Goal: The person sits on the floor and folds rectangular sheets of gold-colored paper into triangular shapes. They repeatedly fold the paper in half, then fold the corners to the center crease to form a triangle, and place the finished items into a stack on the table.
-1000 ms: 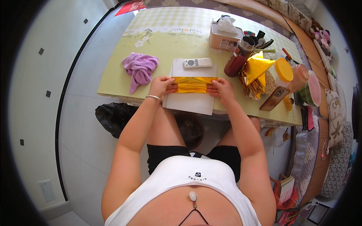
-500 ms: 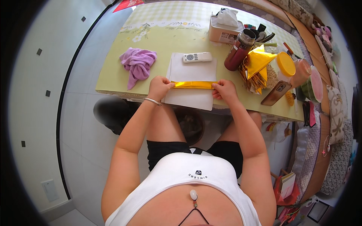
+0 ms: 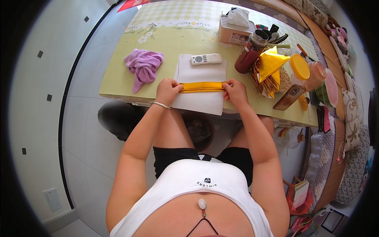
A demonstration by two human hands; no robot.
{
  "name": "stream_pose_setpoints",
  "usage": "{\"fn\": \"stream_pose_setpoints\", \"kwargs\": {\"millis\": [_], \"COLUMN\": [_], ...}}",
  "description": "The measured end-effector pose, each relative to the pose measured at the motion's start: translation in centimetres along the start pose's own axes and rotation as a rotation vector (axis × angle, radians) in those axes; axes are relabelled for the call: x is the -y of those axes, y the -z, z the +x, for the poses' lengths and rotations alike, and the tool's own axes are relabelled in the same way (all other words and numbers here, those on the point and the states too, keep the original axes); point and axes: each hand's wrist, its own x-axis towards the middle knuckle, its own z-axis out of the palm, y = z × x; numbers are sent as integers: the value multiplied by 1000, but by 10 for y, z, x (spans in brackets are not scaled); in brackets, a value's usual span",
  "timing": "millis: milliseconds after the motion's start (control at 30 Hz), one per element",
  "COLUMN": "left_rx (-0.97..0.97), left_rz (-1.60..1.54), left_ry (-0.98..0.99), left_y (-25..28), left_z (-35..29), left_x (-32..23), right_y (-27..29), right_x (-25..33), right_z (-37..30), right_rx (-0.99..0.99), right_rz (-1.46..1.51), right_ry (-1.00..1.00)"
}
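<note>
A narrow folded strip of shiny gold paper (image 3: 202,87) stretches level between my hands, over white paper sheets (image 3: 201,103) at the table's near edge. My left hand (image 3: 168,91) pinches its left end, and a silver bangle circles that wrist. At the other end, my right hand (image 3: 235,92) grips the strip between thumb and fingers. A white remote control (image 3: 206,59) lies across the far part of the sheets. To the right, gold foil paper (image 3: 272,65) is piled, its lower edges fanned out.
A purple cloth (image 3: 144,67) lies crumpled on the left of the table (image 3: 166,43). On the right stand a maroon thermos (image 3: 251,53), a tissue box (image 3: 233,33), a yellow-lidded jar (image 3: 299,67), a tilted phone (image 3: 290,97) and a cut watermelon (image 3: 327,90).
The gold strip has tilted in my fingers and looks wider, with a fold line showing along it and less glare. Both hands keep hold and have barely shifted.
</note>
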Motion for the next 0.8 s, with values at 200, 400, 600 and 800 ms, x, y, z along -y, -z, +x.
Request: {"fn": "stream_pose_setpoints", "kwargs": {"millis": [200, 400, 600, 800], "left_rx": [19, 49, 71, -7], "left_rz": [8, 3, 38, 365], "left_ry": [72, 33, 15, -363], "left_y": [-2, 0, 0, 4], "left_z": [-1, -1, 1, -7], "left_x": [7, 11, 10, -16], "right_y": [0, 4, 1, -3], "right_x": [-1, -3, -1, 10], "right_z": [0, 1, 1, -6], "right_rx": [-6, 27, 4, -139], "right_rz": [20, -68, -184, -770], "right_ry": [-5, 5, -8, 156]}}
